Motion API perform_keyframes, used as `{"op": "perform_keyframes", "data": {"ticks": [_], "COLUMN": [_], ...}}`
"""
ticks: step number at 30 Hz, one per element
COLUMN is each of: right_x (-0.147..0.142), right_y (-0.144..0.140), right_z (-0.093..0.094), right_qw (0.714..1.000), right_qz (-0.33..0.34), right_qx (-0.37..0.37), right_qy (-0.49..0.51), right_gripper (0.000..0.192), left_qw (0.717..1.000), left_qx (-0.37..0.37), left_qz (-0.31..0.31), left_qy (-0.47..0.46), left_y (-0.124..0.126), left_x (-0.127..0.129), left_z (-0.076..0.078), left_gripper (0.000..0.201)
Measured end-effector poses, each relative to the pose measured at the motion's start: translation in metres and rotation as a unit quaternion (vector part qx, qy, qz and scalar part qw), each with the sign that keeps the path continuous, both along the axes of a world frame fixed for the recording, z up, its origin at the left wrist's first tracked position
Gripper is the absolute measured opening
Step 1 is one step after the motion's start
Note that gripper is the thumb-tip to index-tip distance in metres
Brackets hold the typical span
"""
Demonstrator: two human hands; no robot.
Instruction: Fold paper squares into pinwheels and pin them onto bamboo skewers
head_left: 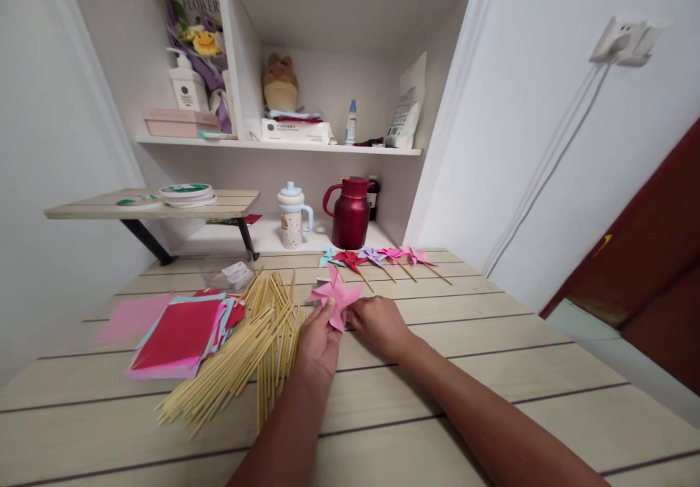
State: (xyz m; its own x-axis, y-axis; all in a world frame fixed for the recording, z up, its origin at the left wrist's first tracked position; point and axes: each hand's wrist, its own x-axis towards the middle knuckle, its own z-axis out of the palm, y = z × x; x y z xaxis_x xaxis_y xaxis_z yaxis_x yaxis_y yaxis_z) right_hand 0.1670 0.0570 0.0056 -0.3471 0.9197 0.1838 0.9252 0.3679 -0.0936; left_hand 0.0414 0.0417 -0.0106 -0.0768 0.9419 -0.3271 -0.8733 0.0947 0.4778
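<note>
Pale plank tabletop [492, 348] below white shelves: my left hand [320, 345] and right hand [377, 323] pinch a pink paper pinwheel [336, 296] just above it. Five finished pinwheels [383, 257] lie behind; many bamboo sticks [240, 359] and coloured paper sheets [178, 337] remain unused. Shelf wrapping [200, 6] reads "FLOWER"

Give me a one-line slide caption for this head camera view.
Both hands, left hand and right hand, hold a pink paper pinwheel beside bamboo sticks, with finished pinwheels lined up behind.
</note>
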Motion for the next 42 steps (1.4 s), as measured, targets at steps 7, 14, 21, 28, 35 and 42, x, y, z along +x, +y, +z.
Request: {"op": "perform_keyframes", "data": {"ticks": [7, 14, 21, 28, 35, 42], "right_x": [0.0, 0.009, 0.015, 0.022, 0.033, 0.032], "right_y": [0.0, 0.01, 0.013, 0.012, 0.019, 0.015], "right_z": [0.0, -0.004, -0.012, -0.01, -0.009, -0.012], "right_qw": [0.999, 0.99, 0.979, 0.973, 0.972, 0.977], "right_qz": [-0.019, -0.033, -0.012, 0.072, 0.12, 0.092], "right_qx": [0.003, 0.017, 0.009, 0.011, 0.018, 0.039], "right_qy": [0.044, 0.136, 0.203, 0.218, 0.201, 0.187], "right_gripper": [0.027, 0.027, 0.037, 0.024, 0.032, 0.023], "left_qw": [0.999, 0.998, 0.998, 0.995, 0.993, 0.993], "left_qx": [-0.021, 0.002, 0.007, 0.013, 0.024, 0.026], "left_qz": [0.021, 0.043, 0.055, 0.095, 0.114, 0.112], "left_qy": [0.037, 0.044, 0.039, 0.035, 0.027, 0.012], "left_y": [0.002, 0.002, 0.004, 0.006, 0.008, 0.006], "left_x": [0.006, 0.002, -0.004, -0.02, -0.031, -0.027], "left_z": [-0.004, -0.002, -0.004, 0.004, 0.016, 0.018], "left_gripper": [0.021, 0.008, 0.01, 0.011, 0.024, 0.022]}}
